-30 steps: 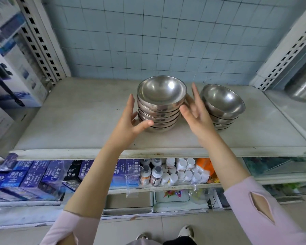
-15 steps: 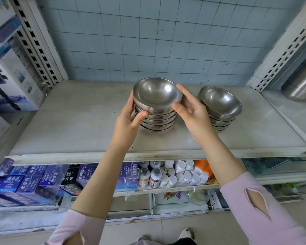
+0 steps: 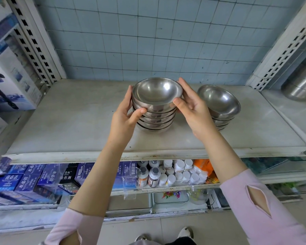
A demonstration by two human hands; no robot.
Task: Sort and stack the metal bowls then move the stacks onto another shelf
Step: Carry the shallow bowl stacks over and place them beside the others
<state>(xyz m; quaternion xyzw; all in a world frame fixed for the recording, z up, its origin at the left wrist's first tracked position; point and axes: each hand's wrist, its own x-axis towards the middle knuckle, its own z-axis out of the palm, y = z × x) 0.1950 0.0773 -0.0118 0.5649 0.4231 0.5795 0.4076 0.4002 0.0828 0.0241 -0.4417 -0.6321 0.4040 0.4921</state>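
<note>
Steel bowl stack (image 3: 156, 96) stands upright on the shelf (image 3: 74, 121), dead between my two hands: left hand (image 3: 124, 114) and right hand (image 3: 193, 110) each curl round its sides, equally near.

I am seeing the bowl stack (image 3: 155, 110) and the neighbouring stack (image 3: 219, 105) shining silver-grey. The wall tiles (image 3: 148, 41) are showing pale blue in a square grid. The shelf (image 3: 69, 121) is looking off-white, the sleeve (image 3: 272, 218) pale pink, and the boxes (image 3: 33, 179) dark blue with white lettering.
</note>
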